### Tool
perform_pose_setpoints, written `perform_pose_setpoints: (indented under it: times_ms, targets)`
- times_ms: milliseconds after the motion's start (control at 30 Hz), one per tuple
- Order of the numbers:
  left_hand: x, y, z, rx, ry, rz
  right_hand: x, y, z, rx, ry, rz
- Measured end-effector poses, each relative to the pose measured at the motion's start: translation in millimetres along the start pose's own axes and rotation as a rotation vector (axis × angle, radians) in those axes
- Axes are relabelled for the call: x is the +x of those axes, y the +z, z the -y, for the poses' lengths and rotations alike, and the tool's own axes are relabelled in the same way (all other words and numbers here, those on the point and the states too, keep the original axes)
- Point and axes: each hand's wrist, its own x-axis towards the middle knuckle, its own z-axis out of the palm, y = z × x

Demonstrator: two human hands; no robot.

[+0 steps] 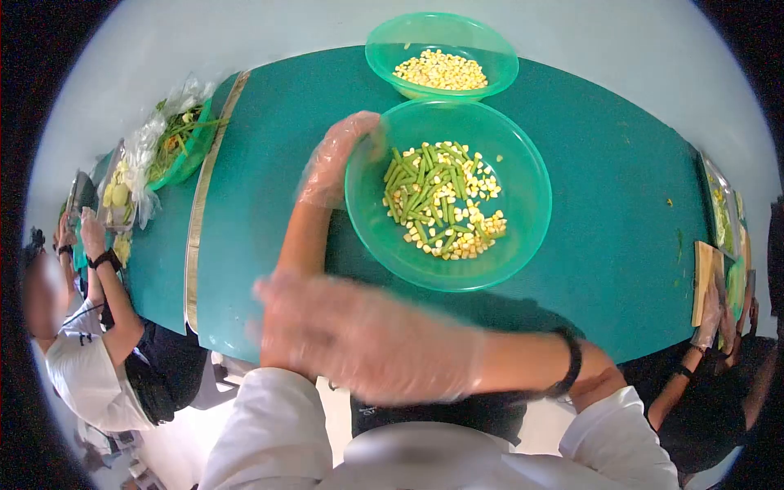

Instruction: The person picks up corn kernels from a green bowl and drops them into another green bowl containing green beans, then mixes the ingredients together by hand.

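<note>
A translucent green bowl [523, 237] stands before me on the table, with cut green beans [420, 184] and yellow corn kernels [469, 245] inside. My left hand [339, 155], in a clear plastic glove, grips this bowl's left rim; its fingertips are partly hidden at the edge. Crossing over my left forearm is my right hand [367, 339], also gloved and smeared by motion. It is at or just above the forearm, and its fingers are too blurred to read.
Behind stands a second green bowl [490, 49] with corn kernels. Left, past a wooden strip [200, 208], a person [98, 359] works beside a bowl of greens [192, 155] and plastic bags. Far right, another person's hands are at a wooden board [702, 278] near a tray of vegetables [720, 208].
</note>
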Motion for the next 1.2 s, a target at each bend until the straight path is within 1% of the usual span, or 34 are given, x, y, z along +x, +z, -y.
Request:
perform_pose_setpoints:
  times_ms: [67,133,200,233,267,333,367,433,467,500,567,667,733,800,867,967,1067,1167,1200]
  targets:
    - [-2,1,-2,0.030,0.094,0.042,2,14,22,0.146,-0.108,0.077]
    - [-4,3,-5,0.009,0.058,0.020,1,28,42,0.239,-0.172,0.057]
    - [-5,2,-7,-0.016,0.002,0.007,1,37,56,0.287,-0.198,-0.049]
    - [-4,1,-9,-0.033,-0.037,0.006,3,31,63,0.241,-0.224,-0.108]
    - [-3,0,-9,-0.049,-0.074,0.005,3,34,66,0.326,-0.265,-0.087]
    - [1,-3,0,0.178,0.169,0.040,0,45,80,0.490,-0.345,-0.050]
    - [2,-4,6,0.293,0.291,0.063,-4,46,87,0.552,-0.264,-0.052]
    - [-1,0,9,0.337,0.452,0.003,-14,52,81,0.407,-0.292,-0.005]
    - [0,-2,9,0.271,0.396,0.008,-19,57,77,0.332,-0.305,0.014]
    - [1,-2,7,0.204,0.341,0.008,-20,60,75,0.359,-0.285,0.035]
    - [3,-5,5,-0.113,-0.053,0.052,-25,66,71,0.420,-0.242,0.093]
    - [0,-5,5,-0.132,-0.096,0.044,-23,65,54,0.378,-0.253,0.213]
    - [3,-9,16,0.046,0.097,0.085,-21,68,49,0.378,-0.243,0.180]
    - [6,-10,15,0.041,0.079,0.078,-19,68,44,0.362,-0.223,0.162]
    - [3,-3,3,-0.156,-0.146,0.019,-21,65,38,0.330,-0.191,0.167]
    - [3,-2,4,-0.043,-0.046,0.023,-23,57,34,0.191,-0.115,0.232]
    - [3,-3,16,0.295,0.424,0.011,-33,72,26,0.005,-0.085,0.242]
    - [8,-7,7,0.445,0.330,0.115,-35,58,19,-0.107,-0.089,0.181]
    - [8,-6,7,0.281,0.209,0.114,-30,44,19,-0.155,-0.033,0.347]
